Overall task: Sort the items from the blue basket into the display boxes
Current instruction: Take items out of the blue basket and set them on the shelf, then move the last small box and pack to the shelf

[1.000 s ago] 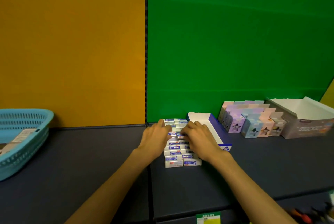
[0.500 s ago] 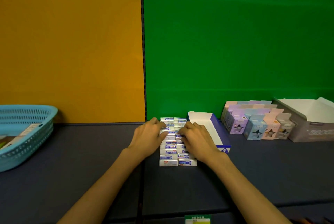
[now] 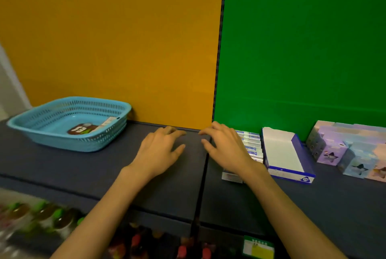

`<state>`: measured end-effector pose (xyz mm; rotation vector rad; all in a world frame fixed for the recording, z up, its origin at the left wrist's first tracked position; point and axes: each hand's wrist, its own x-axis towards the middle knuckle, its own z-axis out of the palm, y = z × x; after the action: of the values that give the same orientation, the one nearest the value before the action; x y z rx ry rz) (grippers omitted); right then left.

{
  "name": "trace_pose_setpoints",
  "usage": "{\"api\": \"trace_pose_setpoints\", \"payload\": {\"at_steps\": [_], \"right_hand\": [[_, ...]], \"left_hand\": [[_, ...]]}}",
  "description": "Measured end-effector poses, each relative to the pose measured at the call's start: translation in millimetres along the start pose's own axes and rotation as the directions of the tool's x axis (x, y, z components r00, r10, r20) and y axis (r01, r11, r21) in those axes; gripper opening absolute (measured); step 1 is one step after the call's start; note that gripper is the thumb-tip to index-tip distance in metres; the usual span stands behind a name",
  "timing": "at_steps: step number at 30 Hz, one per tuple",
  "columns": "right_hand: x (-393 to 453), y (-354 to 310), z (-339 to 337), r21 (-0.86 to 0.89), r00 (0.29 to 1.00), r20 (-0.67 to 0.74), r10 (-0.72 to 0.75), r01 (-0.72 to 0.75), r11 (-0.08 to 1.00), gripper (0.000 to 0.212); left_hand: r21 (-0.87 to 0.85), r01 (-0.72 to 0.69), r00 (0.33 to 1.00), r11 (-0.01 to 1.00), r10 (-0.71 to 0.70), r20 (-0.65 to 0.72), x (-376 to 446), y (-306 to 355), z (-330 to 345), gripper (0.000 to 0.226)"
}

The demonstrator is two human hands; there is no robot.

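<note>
While the blue basket (image 3: 69, 125) is sitting at far left holding a dark packet (image 3: 80, 129), the left hand (image 3: 160, 152) and right hand (image 3: 227, 150) are hovering over the shelf (image 3: 62, 167), fingers loosely spread, holding nothing. White packs (image 3: 251, 146) are lying beside the display box (image 3: 286, 154); pastel boxes (image 3: 344, 150) are standing farther right.

Orange wall panel (image 3: 114, 39), green panel (image 3: 302, 45)

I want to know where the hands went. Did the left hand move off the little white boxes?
Yes. The left hand has left the little white boxes and now sits on the bare table, nearer the blue basket.
</note>
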<state>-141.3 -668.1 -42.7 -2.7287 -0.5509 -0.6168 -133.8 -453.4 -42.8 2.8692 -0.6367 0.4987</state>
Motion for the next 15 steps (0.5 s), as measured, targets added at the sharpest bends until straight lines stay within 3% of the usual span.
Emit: {"api": "trace_pose_setpoints", "payload": {"at_steps": [8,15], "right_hand": [[37.9,-92.0,30.6,0.082,0.989,0.05,-0.139,0.134,0.988,0.027],[69.1,-184.1,59.8,0.08,0.984,0.071,-0.163,0.157,0.984,0.029]], "left_hand": [[0.023,0.139,0.987,0.99,-0.137,-0.085,-61.0,-76.7,-46.5,0.051],[0.085,0.202,0.971,0.976,-0.188,-0.15,-114.4,-163.8,-83.1,0.047]]}}
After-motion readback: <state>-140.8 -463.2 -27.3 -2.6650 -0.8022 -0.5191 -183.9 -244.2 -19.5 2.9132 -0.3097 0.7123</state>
